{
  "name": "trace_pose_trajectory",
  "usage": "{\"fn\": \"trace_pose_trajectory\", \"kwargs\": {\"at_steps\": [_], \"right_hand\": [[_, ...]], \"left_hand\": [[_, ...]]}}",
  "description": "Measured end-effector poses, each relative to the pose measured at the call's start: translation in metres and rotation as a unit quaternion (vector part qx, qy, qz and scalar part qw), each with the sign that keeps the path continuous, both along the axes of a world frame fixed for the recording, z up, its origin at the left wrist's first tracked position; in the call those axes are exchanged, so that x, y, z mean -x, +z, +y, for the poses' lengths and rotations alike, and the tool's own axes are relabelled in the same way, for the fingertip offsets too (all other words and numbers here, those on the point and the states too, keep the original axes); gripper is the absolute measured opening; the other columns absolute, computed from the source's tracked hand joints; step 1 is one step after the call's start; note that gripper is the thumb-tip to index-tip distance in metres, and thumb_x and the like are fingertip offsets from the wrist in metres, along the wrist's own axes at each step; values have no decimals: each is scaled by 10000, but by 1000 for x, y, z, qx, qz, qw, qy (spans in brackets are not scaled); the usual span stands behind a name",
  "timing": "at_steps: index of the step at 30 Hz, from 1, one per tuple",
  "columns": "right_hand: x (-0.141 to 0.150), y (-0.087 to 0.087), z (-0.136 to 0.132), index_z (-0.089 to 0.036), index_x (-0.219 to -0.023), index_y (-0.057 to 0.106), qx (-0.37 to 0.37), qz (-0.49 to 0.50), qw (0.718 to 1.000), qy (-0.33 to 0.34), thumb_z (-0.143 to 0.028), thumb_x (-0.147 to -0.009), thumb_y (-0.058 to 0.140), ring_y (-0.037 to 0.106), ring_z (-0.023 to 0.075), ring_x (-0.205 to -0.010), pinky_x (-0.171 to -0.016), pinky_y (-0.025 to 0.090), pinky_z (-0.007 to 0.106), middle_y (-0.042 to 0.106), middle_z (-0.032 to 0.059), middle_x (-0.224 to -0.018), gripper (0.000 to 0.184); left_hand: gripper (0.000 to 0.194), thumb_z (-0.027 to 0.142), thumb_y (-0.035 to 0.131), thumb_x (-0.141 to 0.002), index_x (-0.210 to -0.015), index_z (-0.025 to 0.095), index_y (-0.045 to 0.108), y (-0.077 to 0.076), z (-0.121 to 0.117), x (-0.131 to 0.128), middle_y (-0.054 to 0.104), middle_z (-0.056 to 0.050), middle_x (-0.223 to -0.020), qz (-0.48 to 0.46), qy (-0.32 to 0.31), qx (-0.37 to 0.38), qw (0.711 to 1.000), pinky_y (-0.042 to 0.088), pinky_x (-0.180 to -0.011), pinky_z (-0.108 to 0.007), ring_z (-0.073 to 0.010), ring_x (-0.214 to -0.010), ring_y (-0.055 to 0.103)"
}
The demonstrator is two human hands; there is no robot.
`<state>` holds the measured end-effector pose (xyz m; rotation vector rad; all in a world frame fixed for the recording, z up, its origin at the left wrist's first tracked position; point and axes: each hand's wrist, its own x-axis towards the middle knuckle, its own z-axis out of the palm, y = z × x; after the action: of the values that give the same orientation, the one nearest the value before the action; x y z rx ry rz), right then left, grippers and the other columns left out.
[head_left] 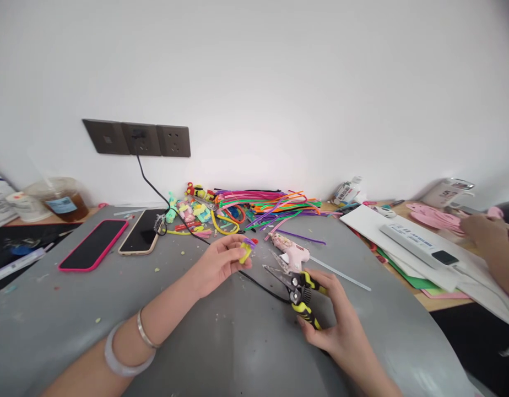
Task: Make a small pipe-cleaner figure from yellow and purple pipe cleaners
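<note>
Between the thumb and fingers of my left hand is a small yellow and purple piece, which looks like bent pipe cleaner. My right hand is wrapped round the black and yellow handles of a pair of pliers, its jaws spread and pointing up and left. Just beyond the pliers lies a pink glue gun with a clear glue stick out of its back. A black cord runs beneath my left hand.
A bundle of coloured pipe cleaners lies by the wall, with small figures beside it. Two phones rest at left, near a drink cup. At right are papers, a white box and another person's hand.
</note>
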<state>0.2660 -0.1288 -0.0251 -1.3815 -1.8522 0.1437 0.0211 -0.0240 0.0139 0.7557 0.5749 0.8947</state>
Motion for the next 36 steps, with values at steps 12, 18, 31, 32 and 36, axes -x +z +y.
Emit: {"fn": "trace_pose_trajectory", "kwargs": {"at_steps": [12, 18, 31, 32, 36], "right_hand": [[-122, 4, 45, -190, -1100, 619, 94, -32, 951, -294, -551, -683, 645, 608, 411, -1024, -901, 478, 569, 615, 158, -1020, 552], [-159, 8, 101, -113, -1034, 684, 243, -133, 921, -274, -531, -639, 633, 645, 395, -949, -856, 504, 502, 643, 213, -1042, 577], [-16, 74, 67, -232, -967, 620, 91, -73, 986, 120, -327, -957, 526, 640, 216, -887, -787, 510, 329, 674, 63, -951, 134], [-2, 78, 63, -230, -969, 614, 88, -87, 978, 167, -286, -963, 521, 629, 205, -863, -770, 504, 319, 667, 64, -933, 108], [27, 84, 60, -229, -943, 592, 39, -155, 959, 233, -210, -982, 481, 586, 197, -816, -716, 468, 303, 639, 63, -882, 119]], "left_hand": [[255, 176, 818, -698, -896, 137, 664, -6, 3, -2, 653, 9, -715, 28, 18, 37, 999, 576, -714, -249, -98, -633, 650], [260, 210, 830, -692, -881, 138, 667, -6, 3, -1, 636, 13, -712, 45, -2, 27, 999, 553, -722, -255, -97, -634, 638], [399, 354, 878, -605, -868, 131, 678, -4, -2, -4, 655, 6, -718, 153, -40, -44, 986, 508, -718, -300, -112, -631, 632], [403, 361, 876, -606, -872, 131, 678, -4, -2, -3, 658, 6, -708, 164, -42, -48, 984, 507, -715, -297, -113, -631, 634], [408, 368, 860, -625, -904, 135, 675, -5, -2, -2, 662, 7, -661, 204, -52, -62, 976, 492, -672, -277, -120, -619, 633]]}}
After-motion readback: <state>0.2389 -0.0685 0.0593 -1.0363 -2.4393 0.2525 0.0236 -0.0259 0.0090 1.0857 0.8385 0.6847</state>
